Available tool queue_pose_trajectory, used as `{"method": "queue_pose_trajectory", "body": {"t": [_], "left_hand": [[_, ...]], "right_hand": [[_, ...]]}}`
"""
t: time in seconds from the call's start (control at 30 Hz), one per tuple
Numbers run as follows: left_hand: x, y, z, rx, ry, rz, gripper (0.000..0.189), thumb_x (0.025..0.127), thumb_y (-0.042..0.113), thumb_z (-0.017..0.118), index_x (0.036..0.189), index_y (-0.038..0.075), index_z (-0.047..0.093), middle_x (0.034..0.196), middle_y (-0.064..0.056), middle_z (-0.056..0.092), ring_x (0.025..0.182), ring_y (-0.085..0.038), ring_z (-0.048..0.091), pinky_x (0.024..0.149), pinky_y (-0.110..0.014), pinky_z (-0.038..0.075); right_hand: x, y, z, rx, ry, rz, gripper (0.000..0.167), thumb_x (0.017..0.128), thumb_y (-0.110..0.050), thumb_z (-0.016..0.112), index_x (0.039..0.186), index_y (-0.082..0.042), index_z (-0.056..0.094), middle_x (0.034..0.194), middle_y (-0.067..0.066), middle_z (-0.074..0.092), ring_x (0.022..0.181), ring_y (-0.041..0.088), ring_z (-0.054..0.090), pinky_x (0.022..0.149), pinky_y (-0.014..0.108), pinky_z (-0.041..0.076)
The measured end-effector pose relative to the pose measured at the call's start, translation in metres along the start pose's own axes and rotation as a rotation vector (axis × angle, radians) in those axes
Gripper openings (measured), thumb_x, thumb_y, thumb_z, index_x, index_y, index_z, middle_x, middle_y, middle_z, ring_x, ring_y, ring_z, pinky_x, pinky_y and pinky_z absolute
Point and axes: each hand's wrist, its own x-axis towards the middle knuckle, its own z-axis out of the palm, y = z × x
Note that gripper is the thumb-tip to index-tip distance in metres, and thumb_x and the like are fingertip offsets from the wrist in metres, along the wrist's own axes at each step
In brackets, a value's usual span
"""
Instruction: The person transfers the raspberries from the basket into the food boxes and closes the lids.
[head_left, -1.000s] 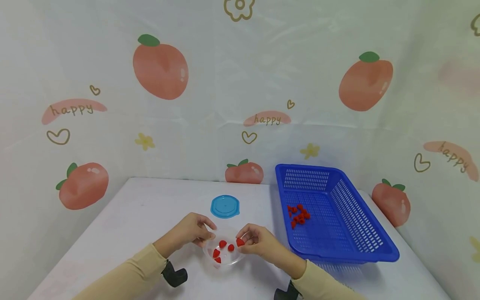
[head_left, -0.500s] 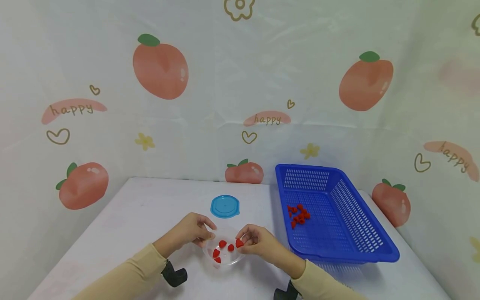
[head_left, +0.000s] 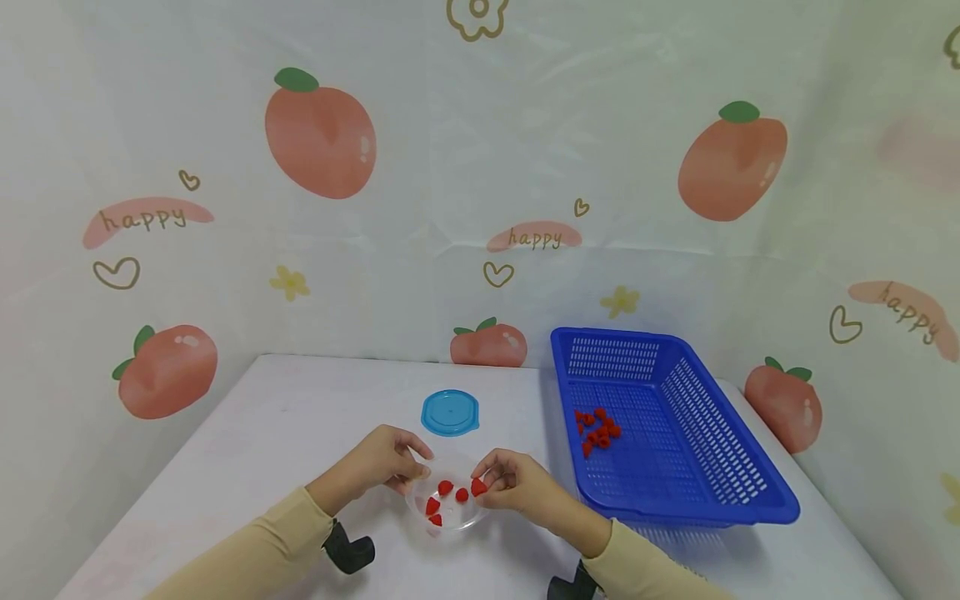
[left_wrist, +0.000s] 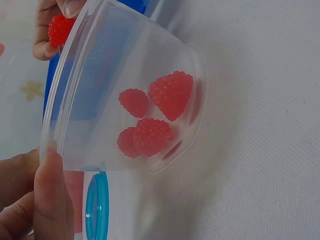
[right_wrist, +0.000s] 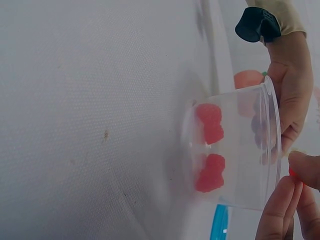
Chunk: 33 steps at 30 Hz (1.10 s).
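A clear plastic bowl [left_wrist: 95, 115] stands on the white table with several red raspberries [left_wrist: 171, 95] at its bottom. My left hand [head_left: 392, 463] grips its rim from the left, thumb outside the wall in the left wrist view. Between thumb and fingertips, my right hand [head_left: 521, 483] pinches one more raspberry [head_left: 478, 487] at the right side of the rim. The left wrist view shows this raspberry [left_wrist: 60, 31] just past the rim, higher than those inside. In the right wrist view the fingers cover most of it.
Behind the bowl lies a blue lid [head_left: 450, 413] flat on the table. On the right a blue perforated basket [head_left: 682, 515] holds a cluster of raspberries [head_left: 602, 432] at its left side. A printed curtain [head_left: 420, 167] hangs behind the table.
The raspberry in my right fingertips has tipped slightly downward. Both hands and the bowl keep their places.
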Motion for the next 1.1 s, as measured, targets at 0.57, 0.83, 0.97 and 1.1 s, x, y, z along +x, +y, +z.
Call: {"method": "queue_pose_trajectory", "body": {"t": [0.57, 0.83, 0.97, 1.1], "left_hand": [[-0.0006, 0.0005, 0.0007, 0.012, 0.006, 0.008, 0.024, 0.081, 0.012, 0.078, 0.101, 0.002, 0.069, 0.063, -0.006, 0.058, 0.048, -0.015, 0.054, 0.053, -0.024, 0.054], [0.0011, 0.0010, 0.0010, 0.006, 0.009, -0.004, 0.022, 0.081, 0.011, 0.078, 0.100, 0.003, 0.070, 0.063, -0.006, 0.058, 0.047, -0.014, 0.054, 0.053, -0.023, 0.054], [0.0008, 0.0010, 0.0003, 0.002, 0.000, -0.001, 0.023, 0.081, 0.011, 0.078, 0.100, 0.003, 0.069, 0.063, -0.006, 0.058, 0.047, -0.014, 0.054, 0.053, -0.023, 0.054], [0.0008, 0.0003, -0.0007, -0.003, -0.009, 0.007, 0.023, 0.081, 0.011, 0.078, 0.100, 0.002, 0.069, 0.062, -0.005, 0.058, 0.048, -0.014, 0.054, 0.053, -0.023, 0.054]], "right_hand": [[-0.0004, -0.0012, -0.0005, -0.005, -0.003, -0.010, 0.028, 0.078, 0.004, 0.075, 0.103, 0.003, 0.063, 0.080, 0.001, 0.057, 0.070, 0.011, 0.053, 0.062, 0.014, 0.049], [0.0004, -0.0014, -0.0002, -0.025, 0.000, 0.002, 0.027, 0.078, 0.004, 0.075, 0.102, 0.001, 0.064, 0.080, 0.000, 0.057, 0.070, 0.012, 0.055, 0.063, 0.014, 0.050], [-0.0008, -0.0028, -0.0001, -0.023, -0.007, 0.000, 0.026, 0.078, 0.004, 0.075, 0.102, 0.002, 0.064, 0.080, 0.001, 0.056, 0.070, 0.012, 0.055, 0.064, 0.014, 0.051], [-0.0008, -0.0020, -0.0001, -0.006, -0.010, -0.004, 0.027, 0.078, 0.005, 0.075, 0.103, 0.004, 0.063, 0.080, 0.001, 0.056, 0.071, 0.011, 0.055, 0.063, 0.014, 0.051]]}}
